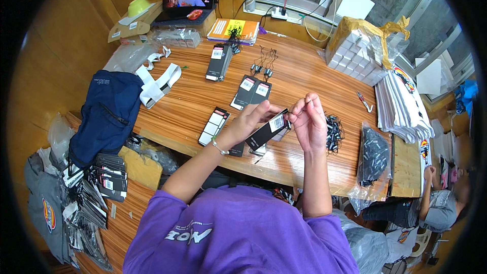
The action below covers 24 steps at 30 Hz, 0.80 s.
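Note:
My left hand [249,120] grips a black hang tag [263,134] with a white barcode sticker, tilted above the table. At the tag's upper end my right hand [310,121] is closed in a pinch; what lies between its fingertips is too small to make out. Under and beside my left hand lie more black tags [213,127] with white stickers. Just beyond are two barcoded tags [247,90] side by side, and past them several black tag strings [264,66]. To the right of my right hand sits a loose pile of black strings [334,134].
A stack of tags [219,63] stands farther back. At right are a clear bag of black pieces [374,155], a small cutter [364,102], folded white cloth [401,104] and a carton of white boxes [357,53]. A blue backpack [104,116] is left; another person [439,208] sits lower right.

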{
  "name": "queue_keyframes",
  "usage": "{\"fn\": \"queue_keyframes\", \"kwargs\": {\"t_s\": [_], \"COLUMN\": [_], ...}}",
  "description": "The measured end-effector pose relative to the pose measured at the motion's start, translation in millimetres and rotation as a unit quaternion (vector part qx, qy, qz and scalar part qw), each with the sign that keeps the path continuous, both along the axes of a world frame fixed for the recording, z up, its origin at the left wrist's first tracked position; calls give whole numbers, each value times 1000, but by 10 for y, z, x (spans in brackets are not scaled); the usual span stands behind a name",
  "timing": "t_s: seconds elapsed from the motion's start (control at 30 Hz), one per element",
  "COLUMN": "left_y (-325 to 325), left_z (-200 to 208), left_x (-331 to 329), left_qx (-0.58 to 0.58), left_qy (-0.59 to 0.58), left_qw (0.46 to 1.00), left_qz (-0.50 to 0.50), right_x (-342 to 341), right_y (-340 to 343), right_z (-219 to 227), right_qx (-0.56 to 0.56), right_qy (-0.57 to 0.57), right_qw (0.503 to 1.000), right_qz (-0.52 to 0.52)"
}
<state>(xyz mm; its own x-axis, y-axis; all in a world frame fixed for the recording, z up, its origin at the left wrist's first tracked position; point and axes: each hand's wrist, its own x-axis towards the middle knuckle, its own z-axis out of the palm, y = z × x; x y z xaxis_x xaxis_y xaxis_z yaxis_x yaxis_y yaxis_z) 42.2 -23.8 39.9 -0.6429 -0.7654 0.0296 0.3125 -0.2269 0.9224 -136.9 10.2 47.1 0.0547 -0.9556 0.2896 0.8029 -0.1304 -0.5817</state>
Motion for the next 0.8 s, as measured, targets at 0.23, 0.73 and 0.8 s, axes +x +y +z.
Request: {"fn": "queue_keyframes", "kwargs": {"t_s": [0.23, 0.73, 0.8], "left_y": [21, -90, -131], "left_z": [-2, 231, 252], "left_x": [-95, 143, 250], "left_qx": [-116, -425, -422], "left_qy": [-20, -206, -230], "left_qw": [989, 850, 851], "left_qz": [86, 235, 213], "right_x": [-56, -3, 91], "right_y": [27, 13, 38], "right_z": [83, 292, 361], "right_qx": [7, 15, 48], "right_qy": [22, 265, 405], "right_qw": [999, 955, 904], "right_qz": [-42, -130, -127]}}
